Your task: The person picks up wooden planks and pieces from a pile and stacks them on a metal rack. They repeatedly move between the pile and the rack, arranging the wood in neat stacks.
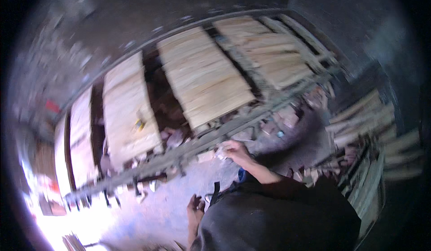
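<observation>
My right hand [236,152] is shut on a small whitish, partly see-through thing [221,151], too blurred to name. It is held beside the near rail [198,141] of a long, low frame. My left hand [195,203] hangs low at my side with its fingers loosely curled; whether it holds anything cannot be made out. A dark strap end [216,187] sticks out near it. Across the frame lie several panels of pale wood boards, among them a wide middle panel [205,79] and a left panel [129,112]. On the latter rests a small yellow object [139,124].
Wood offcuts [286,116] are scattered along and under the frame. At right, wood strips [363,116] lie stacked, with more scraps [313,175] near my body. Dark gaps [165,86] separate the panels. Bright light falls on the floor [144,210] at lower left.
</observation>
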`<action>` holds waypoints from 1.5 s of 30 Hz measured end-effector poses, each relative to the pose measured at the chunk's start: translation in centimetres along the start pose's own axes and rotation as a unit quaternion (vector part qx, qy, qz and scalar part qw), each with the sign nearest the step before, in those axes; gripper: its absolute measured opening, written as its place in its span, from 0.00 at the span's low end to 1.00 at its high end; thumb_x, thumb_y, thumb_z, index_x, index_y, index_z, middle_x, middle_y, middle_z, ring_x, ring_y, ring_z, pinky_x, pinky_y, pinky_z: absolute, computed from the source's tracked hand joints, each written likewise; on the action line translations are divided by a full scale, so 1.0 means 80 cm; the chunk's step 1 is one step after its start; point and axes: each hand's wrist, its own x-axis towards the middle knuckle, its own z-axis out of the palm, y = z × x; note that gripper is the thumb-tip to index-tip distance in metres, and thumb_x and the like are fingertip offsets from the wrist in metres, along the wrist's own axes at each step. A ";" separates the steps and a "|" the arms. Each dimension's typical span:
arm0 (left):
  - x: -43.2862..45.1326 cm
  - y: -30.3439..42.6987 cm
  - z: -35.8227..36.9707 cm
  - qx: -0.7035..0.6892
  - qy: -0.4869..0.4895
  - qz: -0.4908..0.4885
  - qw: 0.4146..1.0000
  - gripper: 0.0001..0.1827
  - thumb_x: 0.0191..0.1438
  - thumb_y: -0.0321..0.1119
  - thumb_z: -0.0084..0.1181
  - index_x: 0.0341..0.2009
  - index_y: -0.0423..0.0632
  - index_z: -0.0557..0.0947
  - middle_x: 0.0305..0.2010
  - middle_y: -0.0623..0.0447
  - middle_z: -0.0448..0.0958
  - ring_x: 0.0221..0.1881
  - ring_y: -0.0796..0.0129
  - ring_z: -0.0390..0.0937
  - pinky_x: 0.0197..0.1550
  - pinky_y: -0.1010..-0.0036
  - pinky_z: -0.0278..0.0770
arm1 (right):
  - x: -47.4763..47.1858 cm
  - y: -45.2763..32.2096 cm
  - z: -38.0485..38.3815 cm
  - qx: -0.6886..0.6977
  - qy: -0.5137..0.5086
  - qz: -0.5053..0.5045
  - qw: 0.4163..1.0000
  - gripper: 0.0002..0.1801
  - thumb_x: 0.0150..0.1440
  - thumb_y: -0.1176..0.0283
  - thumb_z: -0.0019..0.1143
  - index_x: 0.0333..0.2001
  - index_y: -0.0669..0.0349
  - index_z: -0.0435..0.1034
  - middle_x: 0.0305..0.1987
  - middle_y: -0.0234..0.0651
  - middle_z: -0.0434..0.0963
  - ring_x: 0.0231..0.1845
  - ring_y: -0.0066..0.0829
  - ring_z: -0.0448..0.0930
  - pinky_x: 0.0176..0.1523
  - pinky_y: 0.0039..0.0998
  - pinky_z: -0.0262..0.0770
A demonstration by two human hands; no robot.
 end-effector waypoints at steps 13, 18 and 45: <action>-0.105 -0.044 -0.250 -0.038 0.342 0.070 0.936 0.29 0.56 0.37 0.61 0.62 0.43 0.73 0.54 0.36 0.78 0.52 0.44 0.78 0.56 0.57 0.74 | -0.127 -0.028 0.419 -0.350 -0.532 -0.054 0.769 0.24 0.52 0.80 0.56 0.56 0.70 0.71 0.46 0.43 0.81 0.44 0.30 0.82 0.48 0.29 0.79; -0.134 -0.088 -0.306 -0.109 0.406 0.004 0.907 0.30 0.56 0.37 0.61 0.63 0.43 0.72 0.55 0.37 0.78 0.53 0.44 0.77 0.57 0.57 0.74 | -0.135 -0.045 0.587 -0.427 -0.640 -0.207 0.604 0.26 0.50 0.77 0.60 0.55 0.66 0.72 0.48 0.46 0.81 0.46 0.36 0.82 0.53 0.35 0.77; -0.131 -0.318 -1.119 -0.285 0.566 -0.095 0.768 0.32 0.58 0.32 0.60 0.65 0.36 0.69 0.52 0.42 0.81 0.50 0.63 0.80 0.54 0.69 0.78 | -0.167 -0.003 1.487 -0.365 -0.776 -0.376 0.352 0.24 0.49 0.76 0.57 0.53 0.60 0.72 0.43 0.51 0.79 0.45 0.53 0.80 0.50 0.44 0.76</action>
